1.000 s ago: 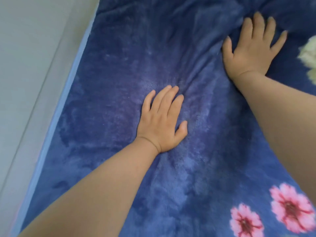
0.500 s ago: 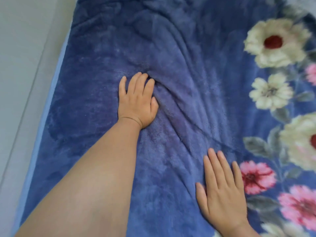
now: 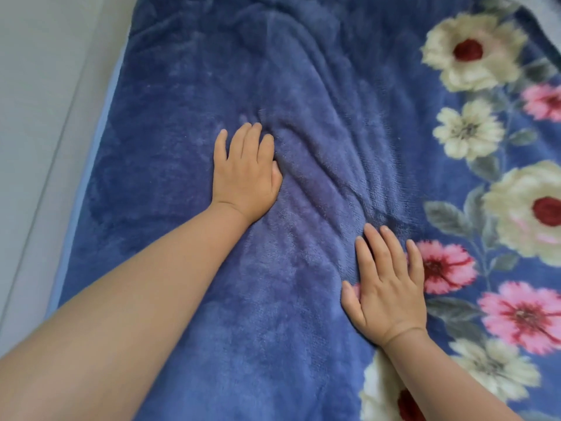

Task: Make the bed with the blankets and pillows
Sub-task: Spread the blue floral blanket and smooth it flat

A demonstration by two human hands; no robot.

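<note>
Head view: blanket [image 3: 194, 147] lay spread; left hand [image 3: 246, 174] and right hand [image 3: 388, 287] pressed flat, fingers straight, over remaining centre-frame wrinkles [image 3: 328, 183]; no pillows visible.

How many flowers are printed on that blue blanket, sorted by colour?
Cream flowers: 5
Pink flowers: 3
Total: 8 flowers in view, some cut off by the picture's edge. A pink scrap beside the thumb of the right hand is too hidden to count.
</note>
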